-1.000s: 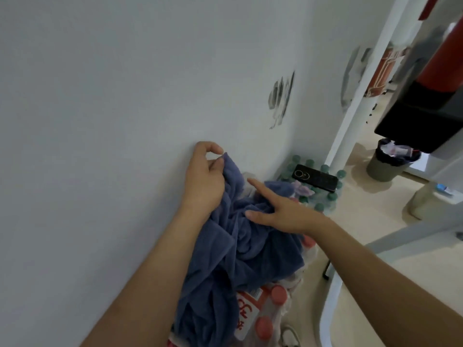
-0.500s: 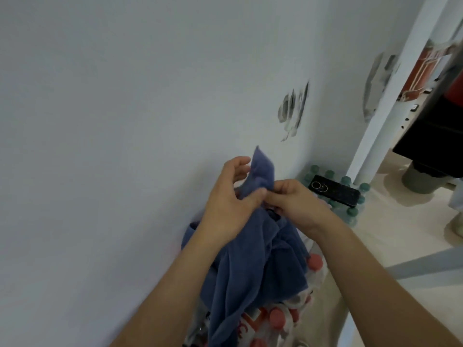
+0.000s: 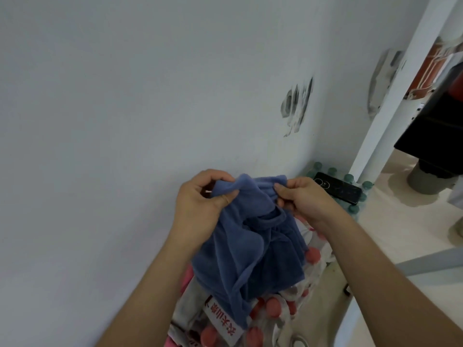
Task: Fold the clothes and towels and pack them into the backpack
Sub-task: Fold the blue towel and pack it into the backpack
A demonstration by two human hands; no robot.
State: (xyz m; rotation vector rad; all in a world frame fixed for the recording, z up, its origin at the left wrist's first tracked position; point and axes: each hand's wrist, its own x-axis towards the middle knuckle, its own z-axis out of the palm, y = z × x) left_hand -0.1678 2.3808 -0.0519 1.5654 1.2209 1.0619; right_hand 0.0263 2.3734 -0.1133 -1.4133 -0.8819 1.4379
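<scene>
Left hand (image 3: pixel 200 204) and right hand (image 3: pixel 303 199) each pinch the upper edge of the towel (image 3: pixel 250 251), set slightly apart. It hangs bunched below them, over capped bottles (image 3: pixel 273 306). Judged soft, light, limp, unbreakable; best held at two corners of one hem.

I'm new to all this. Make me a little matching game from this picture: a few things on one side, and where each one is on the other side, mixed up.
Things:
1. blue towel
2. black phone
3. red-capped bottles

Places:
A. lying on the green-capped bottles by the wall
B. below the hanging cloth
C. pinched at its top edge by the left hand and right hand

Pairs: 1-C, 2-A, 3-B
</scene>
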